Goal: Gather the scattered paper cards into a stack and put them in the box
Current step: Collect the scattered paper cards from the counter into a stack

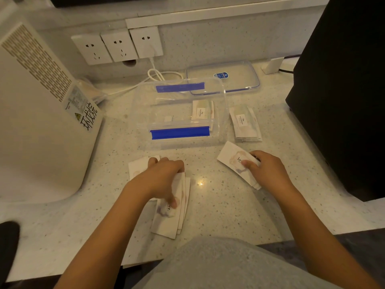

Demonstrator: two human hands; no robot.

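Note:
A clear plastic box [224,113] with blue clips stands open in the middle of the counter, with a card [200,111] seen through its right wall. My left hand [163,176] presses on a small fanned stack of white cards [168,222] near the front edge; one more card [137,166] lies under its knuckles. To the right, my right hand [265,167] grips a few cards [231,158], thumb on top. A further pile of cards [245,124] lies just right of the box.
The box's clear lid [223,79] lies behind it by the wall. A white appliance [39,113] fills the left side and a black unit [341,90] the right. White cable [160,75] and wall sockets [116,46] are at the back.

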